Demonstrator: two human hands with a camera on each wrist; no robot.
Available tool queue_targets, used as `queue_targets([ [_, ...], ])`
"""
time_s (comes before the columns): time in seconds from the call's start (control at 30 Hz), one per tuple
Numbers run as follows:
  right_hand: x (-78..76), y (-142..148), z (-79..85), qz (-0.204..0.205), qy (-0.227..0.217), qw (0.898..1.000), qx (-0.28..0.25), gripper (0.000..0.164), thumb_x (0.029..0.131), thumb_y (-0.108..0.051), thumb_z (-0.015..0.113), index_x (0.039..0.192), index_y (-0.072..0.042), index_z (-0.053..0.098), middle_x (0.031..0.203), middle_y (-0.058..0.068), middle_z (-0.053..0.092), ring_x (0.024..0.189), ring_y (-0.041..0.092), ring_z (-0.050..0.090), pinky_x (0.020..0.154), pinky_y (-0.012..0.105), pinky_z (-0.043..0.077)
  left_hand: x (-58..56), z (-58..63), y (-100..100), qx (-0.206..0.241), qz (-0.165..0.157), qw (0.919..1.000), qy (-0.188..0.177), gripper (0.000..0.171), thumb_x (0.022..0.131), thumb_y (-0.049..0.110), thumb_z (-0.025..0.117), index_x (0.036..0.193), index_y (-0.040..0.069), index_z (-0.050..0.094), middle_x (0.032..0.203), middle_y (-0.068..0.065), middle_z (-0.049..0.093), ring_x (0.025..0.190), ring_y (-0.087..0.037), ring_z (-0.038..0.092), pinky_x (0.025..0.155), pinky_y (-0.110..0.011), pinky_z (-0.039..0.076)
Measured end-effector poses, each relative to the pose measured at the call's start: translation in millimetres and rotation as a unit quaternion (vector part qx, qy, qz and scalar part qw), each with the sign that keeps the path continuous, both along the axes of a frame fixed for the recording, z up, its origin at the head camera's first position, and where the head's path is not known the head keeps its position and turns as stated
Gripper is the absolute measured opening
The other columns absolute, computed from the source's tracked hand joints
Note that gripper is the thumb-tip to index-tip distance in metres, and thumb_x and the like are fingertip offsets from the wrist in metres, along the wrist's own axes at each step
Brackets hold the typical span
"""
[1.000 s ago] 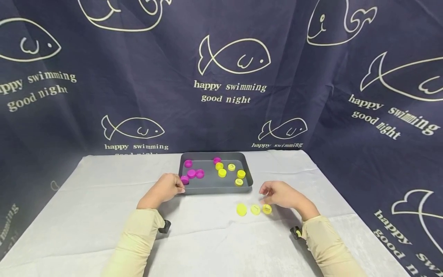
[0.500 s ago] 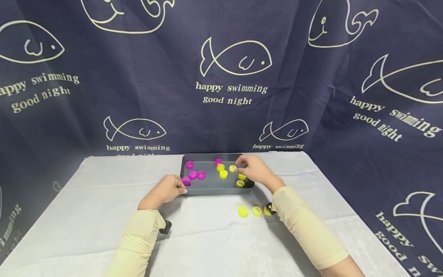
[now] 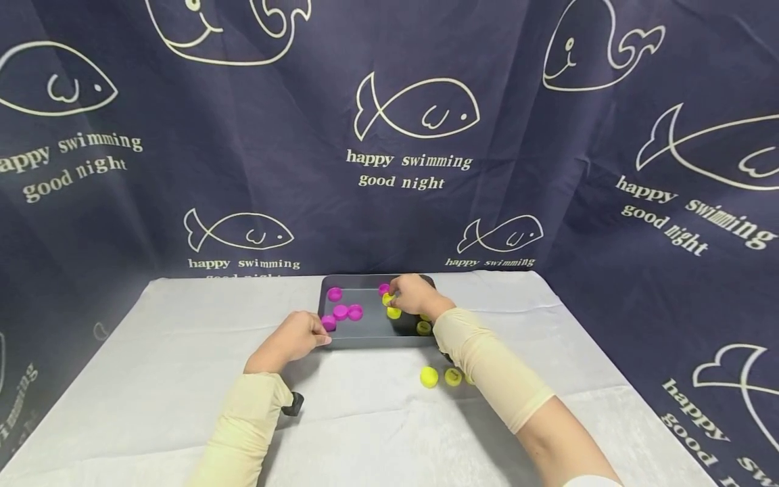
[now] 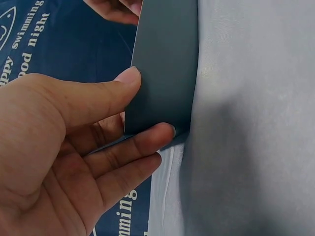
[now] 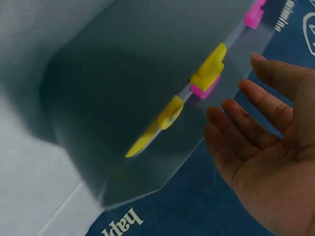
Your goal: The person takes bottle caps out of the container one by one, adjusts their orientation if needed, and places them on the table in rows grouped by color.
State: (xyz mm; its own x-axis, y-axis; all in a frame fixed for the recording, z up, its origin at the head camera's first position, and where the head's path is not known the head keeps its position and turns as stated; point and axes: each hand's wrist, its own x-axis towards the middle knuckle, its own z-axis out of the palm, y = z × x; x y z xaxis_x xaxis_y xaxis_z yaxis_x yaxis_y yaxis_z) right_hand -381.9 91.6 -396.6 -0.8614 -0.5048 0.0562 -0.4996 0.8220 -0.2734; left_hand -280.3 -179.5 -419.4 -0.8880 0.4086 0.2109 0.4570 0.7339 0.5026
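A dark grey tray (image 3: 365, 342) lies at the far side of the table, with its outer wall (image 4: 165, 64) large in the left wrist view. My left hand (image 3: 298, 336) pinches its near left corner between thumb and fingers. Over the right half of the tray, my right hand (image 3: 416, 296) has its fingertips close to a yellow bottle cap (image 3: 393, 313) and another beside it. In the right wrist view that hand (image 5: 270, 128) holds nothing, its fingers loosely bent and apart from the thumb. Several magenta caps (image 3: 340, 312) lie mostly in the tray's left part.
In front of the tray, yellow caps (image 3: 429, 377) sit in a row on the white tablecloth (image 3: 359, 419); the right sleeve (image 3: 487, 358) partly covers the rightmost. A dark blue curtain (image 3: 328, 189) with fish drawings hangs behind and at both sides.
My right hand has moved from above the row of yellow caps, over the tray's right side, then left toward the yellow caps in its middle. The left hand keeps its grip on the tray.
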Motion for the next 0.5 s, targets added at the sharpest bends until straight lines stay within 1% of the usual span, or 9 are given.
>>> queue_targets([
  [0.17,-1.9,-13,-4.8,-0.01,-0.009,1.0,0.02,0.017,0.086,-0.016,0.072,0.099,-0.005,0.076,0.096,0.003,0.073,0.083,0.016,0.063,0.072,0.028,0.051,-0.4,-2.7,0,-0.001,0.002,1.0,0.0,0.009,0.084,0.006,0.076,0.075,0.006,0.078,0.074,0.006,0.065,0.073,-0.011,0.06,0.073,-0.032,0.051],
  [0.23,-2.9,-18,-8.6,-0.02,-0.018,0.999,0.025,0.013,0.087,-0.016,0.073,0.096,-0.007,0.076,0.092,0.0,0.072,0.077,0.015,0.059,0.067,0.026,0.049,-0.2,-4.2,1,-0.001,0.002,1.0,-0.001,0.009,0.084,0.006,0.076,0.075,0.006,0.078,0.074,0.006,0.065,0.072,-0.011,0.059,0.072,-0.032,0.05],
  [0.3,-4.8,-22,-12.8,-0.022,-0.015,0.999,0.032,0.007,0.086,-0.016,0.074,0.089,-0.01,0.075,0.085,-0.002,0.07,0.072,0.014,0.057,0.062,0.026,0.047,0.1,-5.1,1,-0.002,0.0,1.0,0.0,0.01,0.084,0.007,0.076,0.074,0.007,0.078,0.073,0.006,0.065,0.071,-0.01,0.059,0.071,-0.031,0.05],
  [0.4,-6.3,-27,-17.2,-0.018,0.003,0.999,0.047,0.006,0.083,-0.016,0.077,0.08,-0.013,0.073,0.078,-0.004,0.069,0.07,0.013,0.057,0.063,0.027,0.049,0.1,-4.9,0,-0.002,0.001,1.0,0.001,0.01,0.084,0.007,0.076,0.074,0.007,0.078,0.073,0.006,0.065,0.071,-0.01,0.059,0.071,-0.031,0.05],
  [0.5,-6.7,-32,-19.1,-0.012,0.025,0.997,0.066,0.008,0.083,-0.015,0.077,0.076,-0.014,0.073,0.079,-0.004,0.071,0.074,0.013,0.062,0.072,0.03,0.054,-0.7,-3.3,-1,0.003,0.013,0.9999,-0.011,0.01,0.084,0.008,0.076,0.075,0.008,0.078,0.074,0.006,0.065,0.072,-0.01,0.059,0.072,-0.031,0.05],
])
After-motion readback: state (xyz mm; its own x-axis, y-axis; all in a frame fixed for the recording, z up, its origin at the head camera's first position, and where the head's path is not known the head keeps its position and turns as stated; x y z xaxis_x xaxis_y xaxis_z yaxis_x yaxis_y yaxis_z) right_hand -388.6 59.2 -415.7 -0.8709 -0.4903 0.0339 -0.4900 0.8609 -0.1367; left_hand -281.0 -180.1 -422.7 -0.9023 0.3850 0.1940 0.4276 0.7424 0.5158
